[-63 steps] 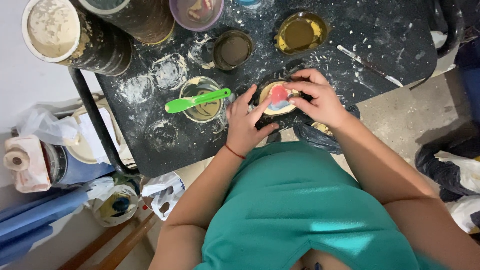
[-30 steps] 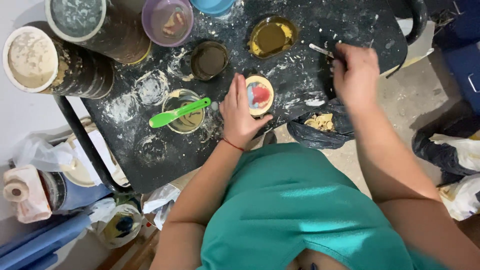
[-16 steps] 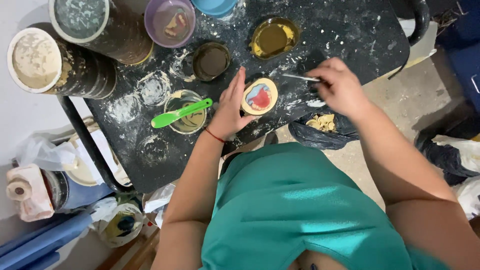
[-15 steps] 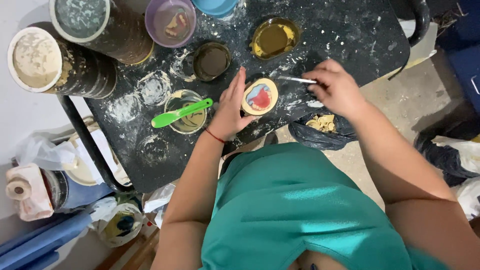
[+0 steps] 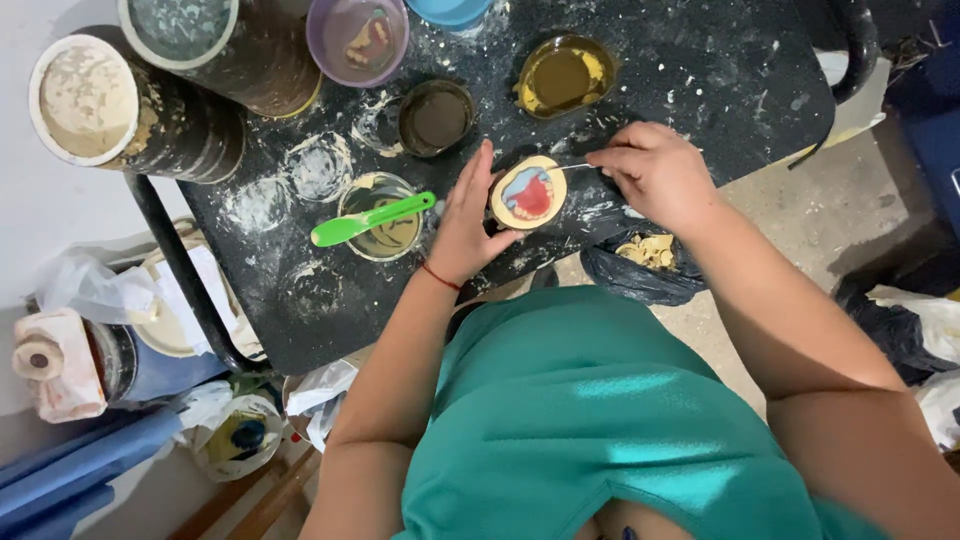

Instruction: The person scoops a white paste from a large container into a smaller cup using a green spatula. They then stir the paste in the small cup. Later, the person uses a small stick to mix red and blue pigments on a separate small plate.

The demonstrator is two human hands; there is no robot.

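A round cream plaster mould [image 5: 527, 192] with a red and blue denture shape in it rests on the black speckled table [image 5: 700, 70]. My left hand [image 5: 468, 215] holds the mould by its left side, fingers up along its edge. A thin metal tool [image 5: 572, 167] is pinched in my right hand [image 5: 655, 172], its tip touching the mould's upper right rim.
A green spatula [image 5: 370, 218] lies across a small cup. Dark cups [image 5: 436, 116], a yellow-filled bowl [image 5: 562, 76], a purple bowl [image 5: 358, 38] and stacked rimmed containers [image 5: 95, 95] crowd the table's back. A black bag with plaster scraps [image 5: 645, 262] hangs below the front edge.
My right hand reached to the back right of the table, picked up the thin tool and brought it to the mould. My left hand stayed on the mould.
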